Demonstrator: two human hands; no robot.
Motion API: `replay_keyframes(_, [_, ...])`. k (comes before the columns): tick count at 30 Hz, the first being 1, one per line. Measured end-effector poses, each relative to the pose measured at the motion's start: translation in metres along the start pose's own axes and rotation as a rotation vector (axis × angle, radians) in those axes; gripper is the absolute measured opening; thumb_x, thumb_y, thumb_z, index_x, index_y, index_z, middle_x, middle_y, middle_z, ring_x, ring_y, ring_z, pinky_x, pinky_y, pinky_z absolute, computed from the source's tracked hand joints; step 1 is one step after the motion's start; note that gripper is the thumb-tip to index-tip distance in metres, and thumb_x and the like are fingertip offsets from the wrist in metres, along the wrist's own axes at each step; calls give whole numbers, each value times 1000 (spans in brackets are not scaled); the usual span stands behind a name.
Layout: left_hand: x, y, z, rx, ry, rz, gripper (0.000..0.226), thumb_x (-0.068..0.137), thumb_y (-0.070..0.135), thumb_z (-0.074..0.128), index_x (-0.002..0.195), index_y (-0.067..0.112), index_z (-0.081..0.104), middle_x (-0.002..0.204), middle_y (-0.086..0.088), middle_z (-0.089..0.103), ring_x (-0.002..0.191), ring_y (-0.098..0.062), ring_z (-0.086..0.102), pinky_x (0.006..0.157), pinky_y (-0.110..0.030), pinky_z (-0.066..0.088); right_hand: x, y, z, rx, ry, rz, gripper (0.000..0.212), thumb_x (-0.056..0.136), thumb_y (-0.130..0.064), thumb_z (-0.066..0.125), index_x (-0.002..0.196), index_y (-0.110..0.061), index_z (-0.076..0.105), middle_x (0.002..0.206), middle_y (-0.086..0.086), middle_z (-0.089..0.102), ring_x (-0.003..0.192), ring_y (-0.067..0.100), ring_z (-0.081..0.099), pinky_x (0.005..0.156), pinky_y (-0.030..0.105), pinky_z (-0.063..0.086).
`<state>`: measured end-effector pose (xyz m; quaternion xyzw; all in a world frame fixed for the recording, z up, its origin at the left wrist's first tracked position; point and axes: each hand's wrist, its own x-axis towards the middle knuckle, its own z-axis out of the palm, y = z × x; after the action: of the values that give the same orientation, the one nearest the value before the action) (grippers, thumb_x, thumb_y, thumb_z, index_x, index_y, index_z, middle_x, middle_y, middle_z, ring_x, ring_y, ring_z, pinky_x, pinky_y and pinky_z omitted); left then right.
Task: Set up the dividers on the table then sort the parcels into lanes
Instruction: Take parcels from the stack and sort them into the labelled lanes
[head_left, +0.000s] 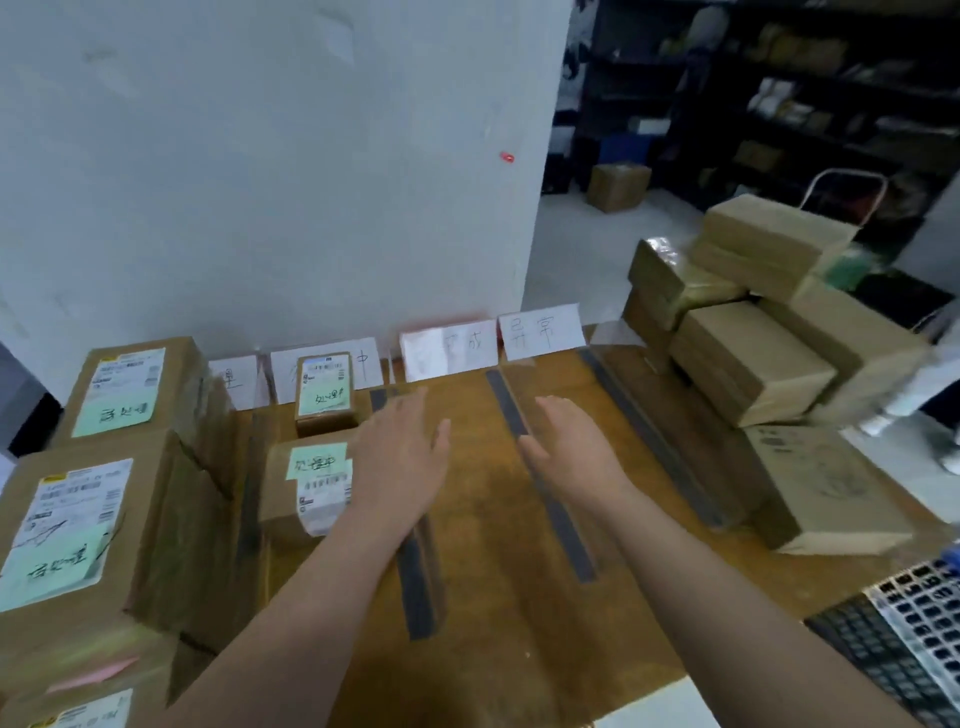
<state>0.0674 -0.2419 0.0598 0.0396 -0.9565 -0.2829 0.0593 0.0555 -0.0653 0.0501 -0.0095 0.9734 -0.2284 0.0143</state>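
Two hands reach out over the wooden table (493, 613), fingers straight and released, grasping nothing. The left hand (400, 457) lies above one dark divider strip (415, 587). The right hand (571, 452) lies above the next divider strip (563, 519). Contact with either strip cannot be determined. A third divider strip (649, 436) lies further right. Two large labelled parcels (78, 519) occupy the leftmost lane. Two small labelled parcels (311, 483) sit in the adjacent lane, the nearer just beside the left hand. Handwritten paper lane signs (540, 332) stand along the far edge against the wall. A stack of brown parcels (753, 353) rests at the table's right end, beyond the third strip. A keyboard (893, 644) lies near right.
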Motion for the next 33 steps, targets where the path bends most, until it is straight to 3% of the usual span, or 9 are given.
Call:
replay_keyframes(3, [-11, 51, 20, 20, -52, 113, 48, 102, 39, 44, 146, 21, 40, 148, 0, 45, 136, -19, 42, 113, -37, 32, -15, 50, -31, -12, 46, 84, 59, 98, -35, 50, 149, -11, 31, 154, 6, 34, 143, 19, 28, 118, 32, 22])
replay_keyframes(9, [-25, 152, 86, -21, -127, 261, 51, 101, 45, 42, 147, 24, 39, 149, 2, 45, 136, -19, 43, 113, -38, 33, -53, 156, -100, 2, 144, 215, 57, 98, -37, 50, 147, -12, 36, 149, 4, 41, 138, 19, 36, 113, 34, 32])
replay_keyframes(13, [-38, 226, 130, -58, -165, 307, 52, 100, 45, 44, 148, 25, 38, 149, 1, 45, 135, -19, 43, 110, -39, 37, -75, 226, -144, 34, 179, 288, 49, 96, -38, 51, 138, -14, 46, 137, 6, 52, 124, 22, 49, 102, 38, 43])
replay_keyframes(18, [-39, 308, 173, -115, -167, 345, 53, 99, 43, 46, 147, 21, 40, 147, -1, 48, 133, -20, 46, 109, -40, 40, -79, 302, -197, 87, 178, 345, 44, 98, -32, 51, 136, -10, 48, 139, 7, 52, 126, 23, 48, 96, 28, 39])
replay_keyframes(20, [-34, 334, 184, -116, -157, 349, 53, 99, 42, 47, 147, 20, 41, 146, -3, 49, 131, -21, 48, 108, -41, 42, -73, 325, -213, 106, 200, 356, 43, 98, -32, 51, 135, -11, 49, 138, 7, 52, 126, 23, 48, 95, 27, 38])
replay_keyframes(24, [-9, 371, 201, -112, -151, 337, 55, 99, 43, 47, 148, 20, 38, 148, -3, 47, 134, -22, 45, 109, -42, 40, -46, 362, -238, 121, 230, 331, 55, 97, -37, 50, 146, -14, 38, 150, 4, 41, 136, 22, 39, 108, 32, 32])
replay_keyframes(26, [9, 387, 205, -116, -145, 324, 56, 99, 44, 46, 150, 22, 36, 149, -3, 45, 136, -23, 43, 110, -43, 39, -26, 375, -250, 156, 246, 327, 54, 98, -35, 50, 146, -14, 38, 147, 5, 44, 131, 21, 44, 104, 31, 36])
replay_keyframes(29, [46, 407, 214, -109, -134, 286, 55, 100, 45, 44, 149, 22, 37, 149, -3, 46, 135, -23, 44, 108, -41, 37, 11, 391, -270, 188, 281, 312, 54, 98, -33, 50, 147, -15, 38, 138, 6, 54, 108, 18, 57, 87, 26, 40])
replay_keyframes(33, [109, 431, 231, -215, -160, 238, 54, 97, 47, 43, 143, 20, 43, 140, -2, 55, 123, -23, 54, 99, -41, 46, 73, 412, -293, 245, 314, 291, 54, 98, -34, 49, 147, -14, 37, 149, 3, 42, 133, 21, 44, 105, 30, 35])
